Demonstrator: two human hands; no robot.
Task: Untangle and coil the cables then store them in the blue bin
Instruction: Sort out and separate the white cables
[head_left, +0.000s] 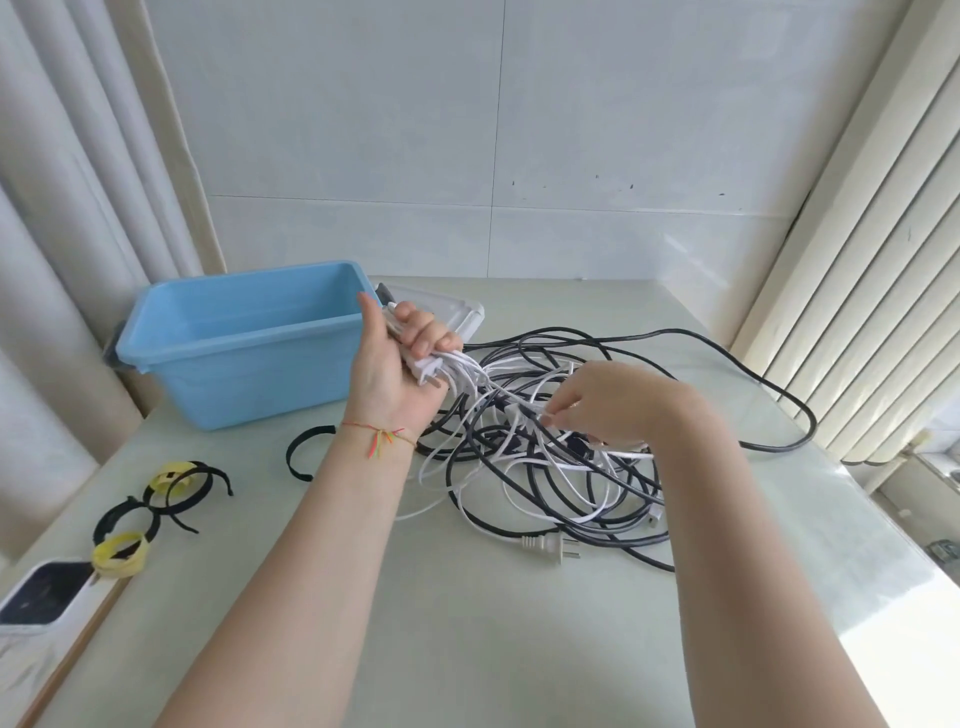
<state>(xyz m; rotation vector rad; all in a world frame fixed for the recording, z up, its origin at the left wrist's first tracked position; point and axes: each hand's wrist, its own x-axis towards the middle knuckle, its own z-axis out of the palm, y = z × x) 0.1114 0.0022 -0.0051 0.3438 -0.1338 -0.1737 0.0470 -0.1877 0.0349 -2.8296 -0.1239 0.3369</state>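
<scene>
In the head view, a bunch of white cable is gripped in the raised left hand, fingers curled round it, just right of the blue bin. A white strand is pinched by the fingertips of the right hand above the tangle of black and white cables, which lies on the pale table right of the bin. A white plug rests at the tangle's near edge. Black and yellow cable ties (several, curled) are scattered in front of the bin; a white lid lies behind its right end.
</scene>
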